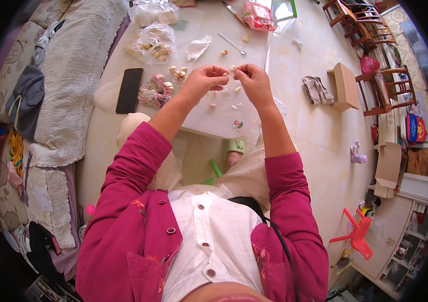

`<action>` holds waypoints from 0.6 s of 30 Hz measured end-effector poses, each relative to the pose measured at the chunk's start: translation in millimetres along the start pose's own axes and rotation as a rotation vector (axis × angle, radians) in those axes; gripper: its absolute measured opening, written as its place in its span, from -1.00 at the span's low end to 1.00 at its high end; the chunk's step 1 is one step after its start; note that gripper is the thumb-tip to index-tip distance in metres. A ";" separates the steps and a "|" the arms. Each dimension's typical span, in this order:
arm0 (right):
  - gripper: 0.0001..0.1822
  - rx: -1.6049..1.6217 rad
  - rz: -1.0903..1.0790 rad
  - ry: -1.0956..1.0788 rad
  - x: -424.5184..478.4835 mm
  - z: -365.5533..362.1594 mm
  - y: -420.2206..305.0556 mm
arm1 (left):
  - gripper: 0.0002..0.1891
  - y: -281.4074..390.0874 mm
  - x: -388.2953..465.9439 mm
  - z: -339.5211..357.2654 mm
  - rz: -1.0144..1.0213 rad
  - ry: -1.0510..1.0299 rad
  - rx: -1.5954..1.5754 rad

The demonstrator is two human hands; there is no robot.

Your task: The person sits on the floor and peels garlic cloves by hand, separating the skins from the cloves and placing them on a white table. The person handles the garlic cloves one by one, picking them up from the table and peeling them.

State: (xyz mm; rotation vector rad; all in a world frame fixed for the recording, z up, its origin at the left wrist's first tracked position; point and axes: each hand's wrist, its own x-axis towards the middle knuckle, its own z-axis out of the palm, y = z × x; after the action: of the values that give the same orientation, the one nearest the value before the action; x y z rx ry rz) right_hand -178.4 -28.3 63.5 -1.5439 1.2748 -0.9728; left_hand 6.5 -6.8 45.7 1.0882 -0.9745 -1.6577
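Over a low table (pixel 208 126) covered with a clear sheet, my two hands are close together. My left hand (pixel 205 82) pinches a small garlic clove (pixel 225 74) between thumb and fingertips. Between the thumb and forefinger of my right hand (pixel 252 80) is a pale bit of garlic (pixel 233 68); whether it is skin or flesh I cannot tell. Loose cloves (pixel 212 106) and skin scraps (pixel 236 106) lie below the hands. Left of them sit garlic bulbs (pixel 180 74) and a mesh net bag (pixel 154 93) with garlic at its opening. A clear plastic bag (pixel 157 49) holds several cloves.
A black smartphone (pixel 129 91) lies at the table's left edge. Farther back are a long-handled metal spoon (pixel 232 43), a crumpled white wrapper (pixel 199 48), a knife (pixel 234 13) and a red wipes pack (pixel 258 17). A covered sofa (pixel 74 75) stands left; a cardboard box (pixel 343 87) is right.
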 end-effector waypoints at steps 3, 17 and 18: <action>-0.79 0.023 -0.015 -0.047 -5.1 5.3 -4.7 | -0.78 -4.5 0.8 -0.9 0.102 0.027 0.102; -0.70 -0.300 -0.385 0.036 4.3 13.0 15.9 | -0.73 -5.4 11.2 -7.5 0.101 0.041 0.428; -0.74 -0.325 -0.399 0.062 2.5 10.7 13.3 | -0.73 -7.3 15.3 -7.8 0.078 0.052 0.413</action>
State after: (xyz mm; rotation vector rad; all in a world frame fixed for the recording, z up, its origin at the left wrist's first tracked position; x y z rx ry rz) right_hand -171.9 -30.3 47.7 -2.0907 1.2360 -1.1056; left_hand 8.7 -20.2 33.1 1.3354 -1.3445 -1.3903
